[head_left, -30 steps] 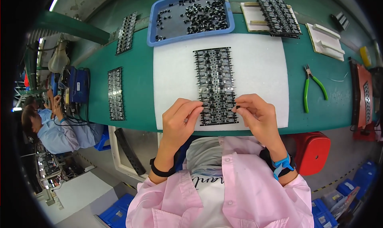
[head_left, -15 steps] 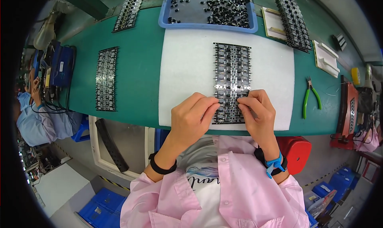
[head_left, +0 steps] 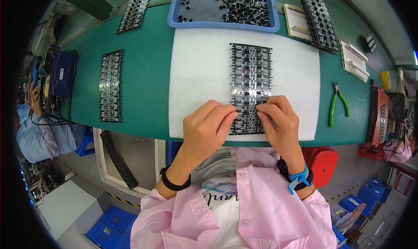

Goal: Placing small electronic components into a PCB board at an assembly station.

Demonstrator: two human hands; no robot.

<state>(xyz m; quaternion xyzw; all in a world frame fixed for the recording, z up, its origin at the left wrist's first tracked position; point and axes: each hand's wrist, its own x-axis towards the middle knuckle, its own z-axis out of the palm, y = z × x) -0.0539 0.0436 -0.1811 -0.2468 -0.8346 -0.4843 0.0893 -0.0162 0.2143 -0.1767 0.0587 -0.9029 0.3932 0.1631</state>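
**A:** Where are our hands, and what do they hold?

**B:** We take the white foam mat [head_left: 200,75] on the green worktop [head_left: 148,53] as our landmark. A black panel of small circuit boards [head_left: 251,70] lies flat on the mat's right half, running from its far edge to its near edge. Our left hand [head_left: 204,127] and right hand [head_left: 281,122] meet at the panel's near end. Each grip is nearly closed, fingertips pinching small parts on the panel; we cannot tell exactly which piece each holds.

**A:** How would the panel handle?

**B:** We judge it light, thin and stiff, yet fragile: scored rows could snap, and tiny pins could bend. Its bare side edges look the safest hold.

**A:** What else is around?

**B:** Beyond the mat's far edge sits a blue tray [head_left: 222,26] of loose black components. Right of the mat lie green-handled pliers [head_left: 337,103]. Left of it rests another black panel [head_left: 110,85].
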